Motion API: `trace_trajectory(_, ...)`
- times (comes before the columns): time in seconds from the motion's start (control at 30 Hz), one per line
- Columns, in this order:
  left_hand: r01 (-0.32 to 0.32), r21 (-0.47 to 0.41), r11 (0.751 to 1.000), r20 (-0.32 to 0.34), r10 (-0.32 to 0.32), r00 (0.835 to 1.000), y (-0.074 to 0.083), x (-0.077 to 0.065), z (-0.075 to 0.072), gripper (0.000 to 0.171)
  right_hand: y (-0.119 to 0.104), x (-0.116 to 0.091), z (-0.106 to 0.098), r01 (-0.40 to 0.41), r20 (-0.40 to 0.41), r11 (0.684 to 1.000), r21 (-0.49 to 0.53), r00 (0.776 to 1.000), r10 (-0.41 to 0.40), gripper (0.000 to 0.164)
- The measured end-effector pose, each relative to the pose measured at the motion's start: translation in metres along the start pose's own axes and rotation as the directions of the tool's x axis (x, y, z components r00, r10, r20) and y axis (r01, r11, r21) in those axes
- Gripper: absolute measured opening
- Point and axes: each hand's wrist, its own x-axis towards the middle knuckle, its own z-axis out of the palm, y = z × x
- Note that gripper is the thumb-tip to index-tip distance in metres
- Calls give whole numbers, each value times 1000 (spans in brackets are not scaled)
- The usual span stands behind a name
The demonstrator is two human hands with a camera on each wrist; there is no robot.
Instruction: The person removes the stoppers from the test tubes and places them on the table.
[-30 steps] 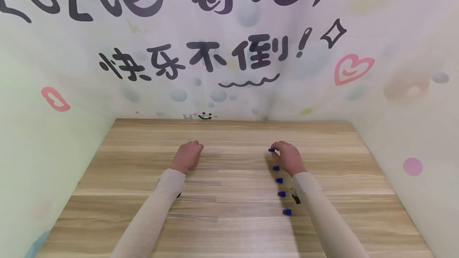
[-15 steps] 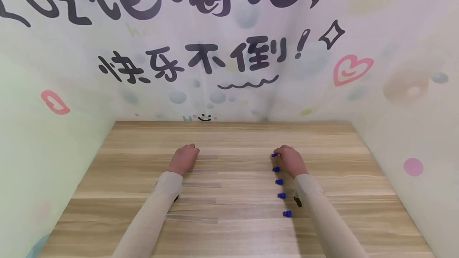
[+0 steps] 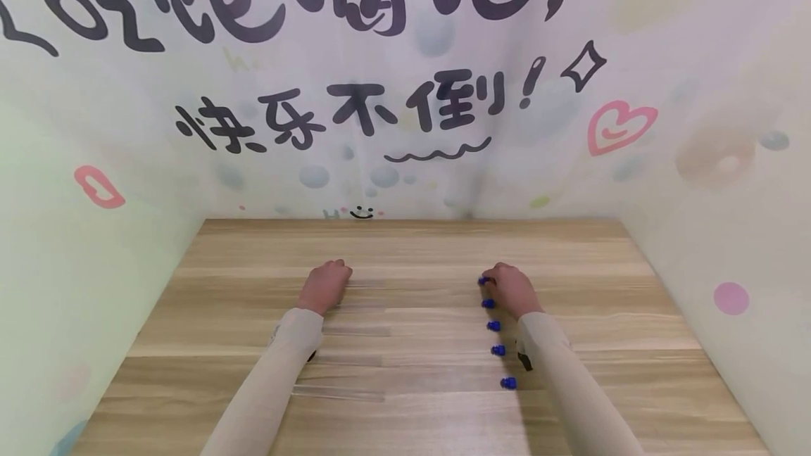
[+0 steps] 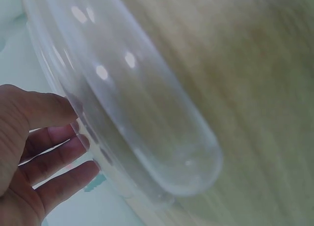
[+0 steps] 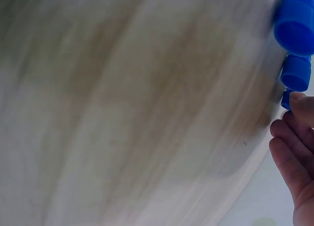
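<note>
My left hand point(image 3: 325, 287) is at the far left of the tabletop, its thumb and fingertips pinching a clear test tube point(image 3: 367, 283). Several more clear tubes lie side by side nearer me; the lowest tube point(image 3: 338, 393) points rightward. In the left wrist view, a round-ended tube point(image 4: 162, 113) lies in front of the fingers. Across the table, my right hand point(image 3: 512, 290) pinches a small blue cap point(image 3: 483, 281) between thumb and finger, at the far end of a row of caps. The closest cap in that row is a blue cap point(image 3: 509, 383); in the right wrist view a hollow cap point(image 5: 294, 27) looms large.
The wood-grain table point(image 3: 431, 428) ends against a white wall point(image 3: 405, 188) with black lettering and coloured drawings. Side walls flank it left and right. Bare wood lies between the tubes and the caps.
My right hand has brought its blue cap down and slightly toward me, into line with the row. My left hand has shifted a little left. The head view has tilted slightly up.
</note>
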Motion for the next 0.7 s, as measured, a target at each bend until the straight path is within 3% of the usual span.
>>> trace_trajectory(0.4,-3,10,1000,-1,3,1000,-2,0,1,13,0,1,1,-5,-16,1000,16,1000,5,22)
trace_trajectory(0.7,-17,25,1000,-4,17,1000,-3,2,-1,8,0,2,1,-2,-26,1000,7,1000,2,36)
